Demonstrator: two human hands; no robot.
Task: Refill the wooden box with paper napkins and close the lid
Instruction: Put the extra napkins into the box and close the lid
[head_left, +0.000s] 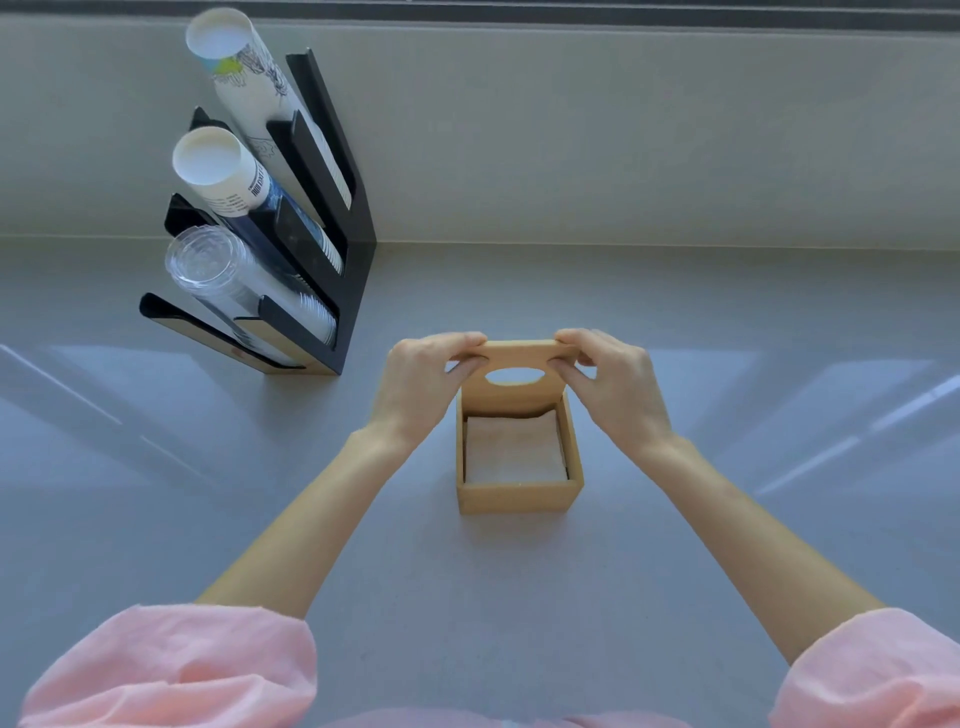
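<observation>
Head view is showing the wooden box (519, 491) sitting on the grey counter (675, 545), directly ahead of you and between your forearms. Its top is standing open, and a stack of white paper napkins (513, 453) is lying inside, below the rim. You are holding the lid (519, 358), a wooden panel with an oval slot, tilted above the far edge of the box. Your left hand (421, 384) is pinching the lid's left end, thumb beneath and fingers curled over the top edge. Your right hand (615, 382) is pinching the right end in the same manner. Both grips are closing firmly on the lid. Pink sleeves (171, 670) are covering your upper arms. A black cup dispenser (332, 244) holding paper and clear plastic cups is standing well apart, to the far left against the wall.
</observation>
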